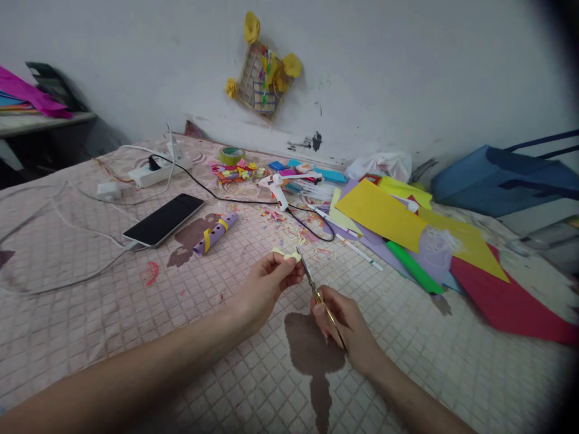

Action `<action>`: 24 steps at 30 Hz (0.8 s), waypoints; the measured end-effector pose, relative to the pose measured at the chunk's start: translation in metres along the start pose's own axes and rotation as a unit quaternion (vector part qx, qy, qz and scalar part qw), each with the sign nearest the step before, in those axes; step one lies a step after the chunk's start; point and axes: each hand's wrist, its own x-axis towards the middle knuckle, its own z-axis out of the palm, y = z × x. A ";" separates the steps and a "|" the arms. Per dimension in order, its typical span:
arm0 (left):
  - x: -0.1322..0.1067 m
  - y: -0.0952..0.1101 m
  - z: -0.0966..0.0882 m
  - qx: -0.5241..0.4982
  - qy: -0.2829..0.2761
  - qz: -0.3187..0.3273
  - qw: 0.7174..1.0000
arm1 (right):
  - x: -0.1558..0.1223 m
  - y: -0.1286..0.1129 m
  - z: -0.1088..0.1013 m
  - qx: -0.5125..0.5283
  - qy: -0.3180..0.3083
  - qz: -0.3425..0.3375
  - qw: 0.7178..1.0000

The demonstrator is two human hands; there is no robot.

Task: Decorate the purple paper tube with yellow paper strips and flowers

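Note:
Between the thumb and fingers of my left hand (271, 283) is a small piece of pale yellow paper (293, 257). My right hand (341, 325) is closed around the gold handles of a pair of scissors (319, 298). The scissor blades point up and to the left, and their tip is right beside the paper; whether they touch it I cannot tell. Small paper scraps (294, 228) lie scattered on the tablecloth beyond my hands. To the left rests a purple paper roll (224, 224) with dark dots and a yellow strip wound around it.
A white glue gun (277, 191) with a black cord lies behind my hands. Coloured sheets, among them a yellow one (380, 211) and a red one (511, 301), spread at right. A phone (165, 220) on a cable, a power strip (158, 172) and green tape (232, 156) are at left.

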 end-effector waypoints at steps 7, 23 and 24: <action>-0.001 -0.002 0.000 -0.014 0.015 0.001 1.000 | 0.000 0.000 0.002 -0.025 0.012 -0.003 1.000; -0.002 -0.003 0.001 -0.025 0.018 -0.007 0.999 | 0.001 -0.001 0.003 -0.049 0.023 -0.005 0.999; -0.002 -0.003 0.001 -0.026 0.019 -0.006 0.999 | 0.001 -0.001 0.002 -0.049 0.022 -0.005 0.999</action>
